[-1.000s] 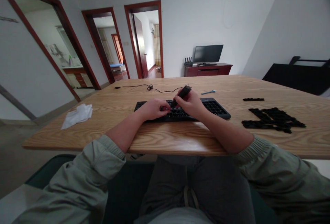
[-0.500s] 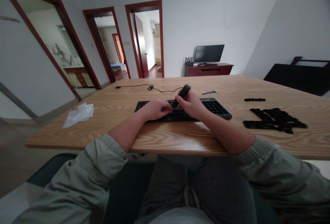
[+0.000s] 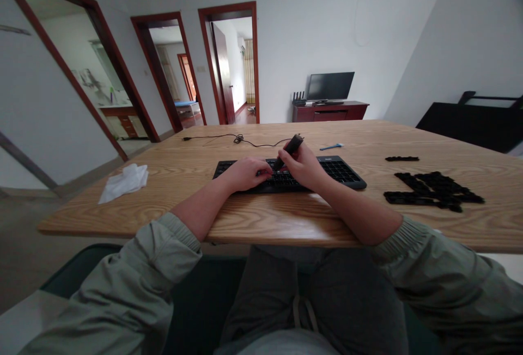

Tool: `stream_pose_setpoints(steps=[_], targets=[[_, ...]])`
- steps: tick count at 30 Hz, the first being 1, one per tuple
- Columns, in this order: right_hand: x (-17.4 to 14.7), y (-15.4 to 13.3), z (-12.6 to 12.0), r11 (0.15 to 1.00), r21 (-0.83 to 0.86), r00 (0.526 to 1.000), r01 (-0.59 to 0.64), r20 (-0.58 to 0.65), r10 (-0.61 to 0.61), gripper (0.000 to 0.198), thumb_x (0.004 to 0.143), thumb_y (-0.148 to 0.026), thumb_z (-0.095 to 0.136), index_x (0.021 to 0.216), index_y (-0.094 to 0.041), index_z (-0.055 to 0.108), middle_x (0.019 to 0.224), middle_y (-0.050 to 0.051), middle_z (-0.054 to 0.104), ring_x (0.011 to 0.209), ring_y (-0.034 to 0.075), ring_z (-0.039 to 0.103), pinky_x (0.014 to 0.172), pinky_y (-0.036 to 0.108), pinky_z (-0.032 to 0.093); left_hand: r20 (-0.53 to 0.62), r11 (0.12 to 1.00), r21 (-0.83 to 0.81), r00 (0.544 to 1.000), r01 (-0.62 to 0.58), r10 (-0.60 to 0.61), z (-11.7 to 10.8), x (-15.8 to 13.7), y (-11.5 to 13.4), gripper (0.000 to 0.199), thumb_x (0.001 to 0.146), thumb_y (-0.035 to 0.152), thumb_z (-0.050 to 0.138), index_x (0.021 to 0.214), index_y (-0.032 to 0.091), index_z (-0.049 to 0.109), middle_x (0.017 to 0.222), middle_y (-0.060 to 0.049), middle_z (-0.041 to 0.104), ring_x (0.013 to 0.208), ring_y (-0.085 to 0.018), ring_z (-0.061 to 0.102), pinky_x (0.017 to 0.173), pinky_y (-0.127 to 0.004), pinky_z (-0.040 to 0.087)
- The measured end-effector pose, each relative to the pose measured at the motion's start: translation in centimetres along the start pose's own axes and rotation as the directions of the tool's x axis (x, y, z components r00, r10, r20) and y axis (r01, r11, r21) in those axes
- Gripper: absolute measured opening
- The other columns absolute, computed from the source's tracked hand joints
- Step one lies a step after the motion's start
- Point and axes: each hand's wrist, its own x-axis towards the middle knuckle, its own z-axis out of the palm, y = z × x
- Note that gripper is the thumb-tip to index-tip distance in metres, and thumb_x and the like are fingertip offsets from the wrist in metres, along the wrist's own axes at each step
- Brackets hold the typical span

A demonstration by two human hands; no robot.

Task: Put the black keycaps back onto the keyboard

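A black keyboard (image 3: pixel 343 172) lies on the wooden table in front of me, many of its keys apparently off. My right hand (image 3: pixel 303 163) grips a thick black cylindrical tool (image 3: pixel 293 144), tilted with its lower end down at the middle of the keyboard; its exact kind I cannot make out. Over the keyboard's left half rests my left hand (image 3: pixel 250 173), fingers curled and fingertips drawn together close to the tool's lower end. Whatever those fingertips may hold is too small to see.
Black keycaps (image 3: pixel 441 189) lie in a pile at the right, with a short row of them (image 3: pixel 402 158) behind. A blue brush-like tool (image 3: pixel 332 147) is beyond the keyboard. White tissue (image 3: pixel 125 182) lies at the left, and a thin cable (image 3: pixel 216 136) runs along the back.
Both hands keep almost the same pose over the keyboard. Only the camera view has shifted very slightly.
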Motion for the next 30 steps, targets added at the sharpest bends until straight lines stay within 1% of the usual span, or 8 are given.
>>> stream_pose_setpoints(steps=[7,13,17,20,23,27,30], targets=[[-0.26,0.1,0.01,0.999,-0.004,0.999,0.043,0.023,-0.043,0.024,0.086,-0.046,0.059,0.087,-0.023,0.052,0.082,0.004,0.06,0.077,0.021,0.058,0.072,0.038,0.055,0.011,1.0,-0.03,1.0,-0.002,0.002,-0.3,-0.07,-0.05,0.017,0.089,0.019,0.059,0.096,0.017,0.074,0.094,-0.005,0.074,0.08,-0.015,0.065,0.076,-0.025,0.047],[0.0,0.36,-0.09,0.998,0.067,0.996,0.012,-0.09,-0.006,0.029,0.085,-0.05,0.06,0.091,-0.023,0.05,0.084,0.005,0.06,0.076,0.021,0.059,0.069,0.039,0.056,-0.038,0.999,-0.041,0.999,0.007,-0.008,-0.2,-0.18,-0.54,0.02,0.09,0.024,0.059,0.1,0.017,0.075,0.089,-0.004,0.074,0.077,-0.015,0.063,0.073,-0.026,0.046],[0.01,0.23,-0.07,0.994,0.111,0.998,0.01,-0.056,-0.004,0.031,0.084,-0.051,0.061,0.09,-0.023,0.049,0.082,0.004,0.058,0.073,0.02,0.059,0.066,0.038,0.056,-0.033,0.999,-0.051,0.999,-0.008,0.007,-0.19,-0.23,-0.6,0.019,0.088,0.023,0.06,0.097,0.017,0.075,0.088,-0.004,0.073,0.076,-0.014,0.063,0.072,-0.026,0.046],[-0.11,0.11,0.04,0.993,0.115,1.0,-0.013,-0.021,0.015,0.033,0.083,-0.053,0.062,0.089,-0.023,0.049,0.081,0.003,0.058,0.073,0.019,0.059,0.065,0.037,0.056,-0.018,0.999,-0.043,1.0,-0.015,0.014,-0.34,-0.25,-0.49,0.018,0.086,0.021,0.06,0.095,0.017,0.075,0.088,-0.004,0.073,0.077,-0.014,0.063,0.072,-0.025,0.046],[-0.22,-0.03,0.14,0.994,0.111,1.0,-0.022,-0.015,0.023,0.034,0.082,-0.054,0.063,0.087,-0.023,0.049,0.081,0.003,0.058,0.072,0.019,0.058,0.065,0.037,0.055,0.004,0.999,-0.044,1.0,-0.02,0.021,-0.52,-0.27,-0.3,0.017,0.085,0.02,0.06,0.093,0.016,0.075,0.087,-0.004,0.072,0.077,-0.014,0.063,0.072,-0.025,0.046],[-0.3,0.06,0.17,0.997,0.078,1.0,-0.004,0.006,0.004,0.032,0.084,-0.053,0.062,0.086,-0.023,0.05,0.081,0.004,0.059,0.072,0.019,0.058,0.066,0.037,0.056,0.033,0.999,-0.048,0.999,-0.016,0.018,-0.55,-0.25,-0.11,0.016,0.084,0.019,0.06,0.091,0.015,0.074,0.087,-0.005,0.071,0.075,-0.014,0.062,0.07,-0.025,0.045],[-0.29,0.34,0.12,1.0,0.028,1.0,0.003,-0.001,-0.003,0.032,0.085,-0.053,0.061,0.09,-0.023,0.052,0.083,0.005,0.061,0.073,0.02,0.059,0.067,0.038,0.056,0.042,0.999,-0.035,0.999,-0.021,0.022,-0.46,-0.19,-0.11,0.016,0.085,0.019,0.06,0.092,0.015,0.074,0.088,-0.005,0.071,0.076,-0.014,0.062,0.072,-0.025,0.046]])
